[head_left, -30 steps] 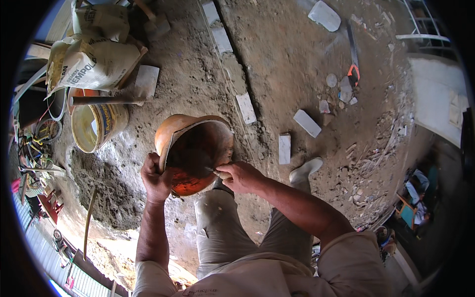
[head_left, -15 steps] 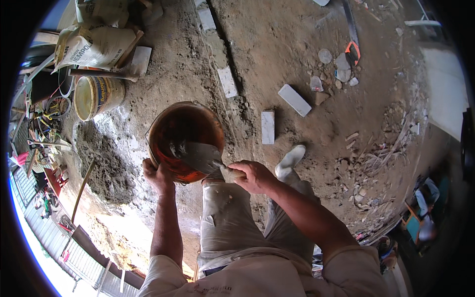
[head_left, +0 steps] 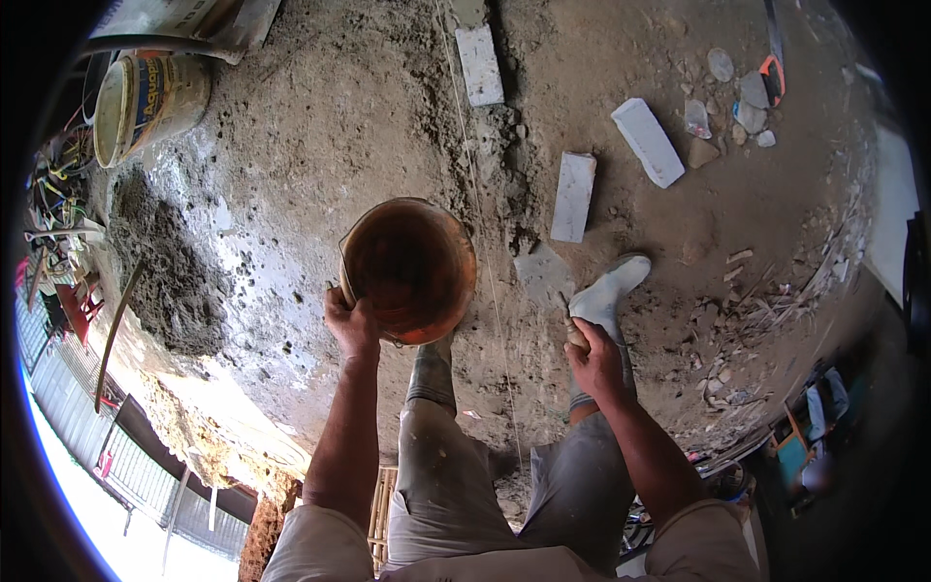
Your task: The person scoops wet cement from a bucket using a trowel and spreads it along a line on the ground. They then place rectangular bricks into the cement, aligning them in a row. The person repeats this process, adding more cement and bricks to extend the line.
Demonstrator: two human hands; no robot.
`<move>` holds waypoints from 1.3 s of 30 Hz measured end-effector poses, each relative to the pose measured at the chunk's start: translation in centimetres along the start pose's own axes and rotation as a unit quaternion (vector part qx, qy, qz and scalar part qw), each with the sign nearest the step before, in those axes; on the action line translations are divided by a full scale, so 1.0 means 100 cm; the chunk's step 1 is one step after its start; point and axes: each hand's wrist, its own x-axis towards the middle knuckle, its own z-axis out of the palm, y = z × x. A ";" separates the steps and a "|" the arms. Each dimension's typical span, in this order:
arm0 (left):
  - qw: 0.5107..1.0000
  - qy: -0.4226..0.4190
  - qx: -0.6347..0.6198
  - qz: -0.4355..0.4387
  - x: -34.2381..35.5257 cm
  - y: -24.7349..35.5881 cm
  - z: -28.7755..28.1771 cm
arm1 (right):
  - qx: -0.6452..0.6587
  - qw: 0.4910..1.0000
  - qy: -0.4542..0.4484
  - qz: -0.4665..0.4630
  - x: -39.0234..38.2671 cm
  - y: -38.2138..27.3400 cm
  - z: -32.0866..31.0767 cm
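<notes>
Orange round bucket [head_left: 412, 312] is gripped by left hand [head_left: 353, 326], grey metal trowel [head_left: 546, 277] by right hand [head_left: 599, 365]; one lettered cream pail [head_left: 186, 102], three white rectangular blocks [head_left: 573, 198] counted.

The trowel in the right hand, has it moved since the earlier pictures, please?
Yes: the trowel has moved right, away from the bucket, and is now much closer to the white block nearest the right boot.
</notes>
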 end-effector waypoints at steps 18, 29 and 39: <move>0.999 -0.009 0.044 0.022 0.038 -0.097 -0.012 | 0.010 0.998 -0.009 -0.062 0.058 -0.016 0.100; 0.988 -0.102 -0.115 -0.025 0.097 -0.122 -0.001 | -0.110 0.984 0.109 -0.087 0.177 -0.025 0.099; 0.995 -0.030 0.096 0.000 0.122 -0.175 -0.032 | -0.337 0.908 0.227 0.099 0.323 0.124 -0.091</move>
